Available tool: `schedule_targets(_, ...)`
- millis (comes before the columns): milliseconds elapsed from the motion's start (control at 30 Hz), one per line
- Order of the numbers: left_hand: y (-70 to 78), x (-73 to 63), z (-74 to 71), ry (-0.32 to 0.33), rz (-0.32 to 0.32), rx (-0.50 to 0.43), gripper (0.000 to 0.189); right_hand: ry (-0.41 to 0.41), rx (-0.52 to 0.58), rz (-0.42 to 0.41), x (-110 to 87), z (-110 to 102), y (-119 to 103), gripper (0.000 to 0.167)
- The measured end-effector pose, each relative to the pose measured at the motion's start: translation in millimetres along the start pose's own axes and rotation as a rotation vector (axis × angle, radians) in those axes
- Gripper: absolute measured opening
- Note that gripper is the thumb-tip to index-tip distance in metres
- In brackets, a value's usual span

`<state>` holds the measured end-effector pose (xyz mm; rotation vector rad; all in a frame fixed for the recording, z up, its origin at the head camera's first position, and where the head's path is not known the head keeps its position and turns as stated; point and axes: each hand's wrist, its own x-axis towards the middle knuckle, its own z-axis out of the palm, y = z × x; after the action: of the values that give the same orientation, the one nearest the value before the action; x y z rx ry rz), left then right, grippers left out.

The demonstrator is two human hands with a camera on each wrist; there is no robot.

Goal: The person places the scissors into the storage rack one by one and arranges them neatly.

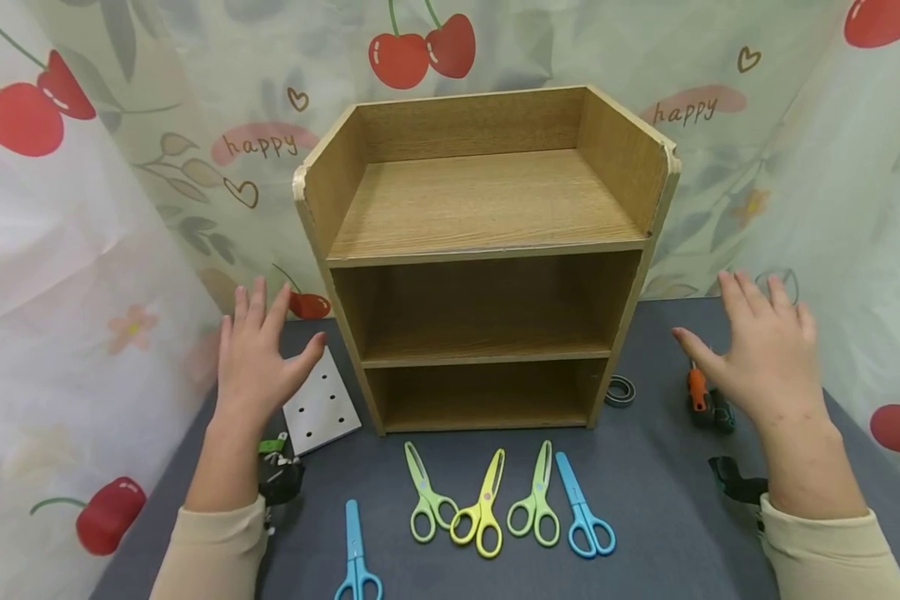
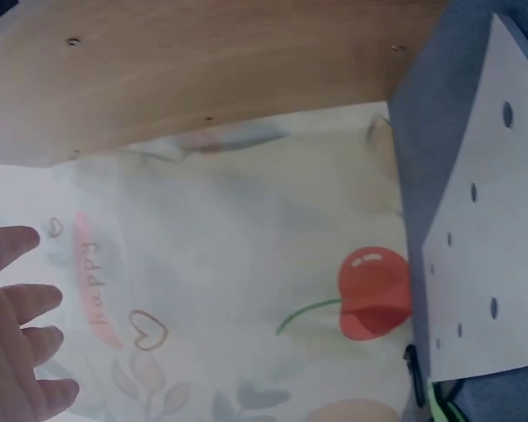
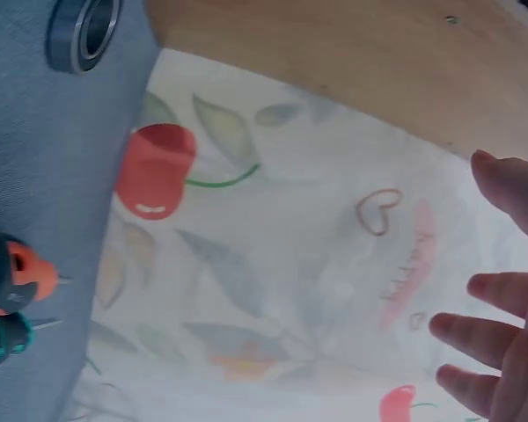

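My left hand [image 1: 258, 362] is raised with fingers spread, left of a wooden shelf unit [image 1: 487, 204], holding nothing. To the shelf's right, my right hand [image 1: 772, 362] is likewise spread and bare. Neither hand touches the shelf in the head view. The shelf stands upright, with an open top tray and two compartments below. In the left wrist view, fingers [image 2: 22, 303] show at the left edge, near the shelf's side panel [image 2: 220, 70]. In the right wrist view, the thumb [image 3: 515, 193] appears just below the other side panel [image 3: 370, 61].
Before the shelf lie yellow scissors [image 1: 482, 508], two green pairs [image 1: 540, 500] and two blue pairs [image 1: 583, 517]. A white plate with holes [image 1: 322, 404] lies left; black rings [image 1: 619, 391] and an orange-black screwdriver [image 1: 697, 392] lie right. A cherry-print curtain [image 1: 157, 50] surrounds the grey table [image 1: 652, 500].
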<state>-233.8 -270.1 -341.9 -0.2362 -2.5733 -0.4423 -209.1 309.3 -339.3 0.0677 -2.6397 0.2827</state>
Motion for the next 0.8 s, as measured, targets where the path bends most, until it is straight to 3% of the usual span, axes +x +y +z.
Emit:
schedule_targets(367,18.6,-3.9,-14.6,0.127,0.093,-0.056,0.083,0.058,0.034,-0.055,-9.9,-23,-18,0.089)
schedule_targets(800,37.0,-9.7,-19.4,0.303,0.238,-0.154,0.075,0.229,0.129,-0.206,-28.4,-49,-47,0.078)
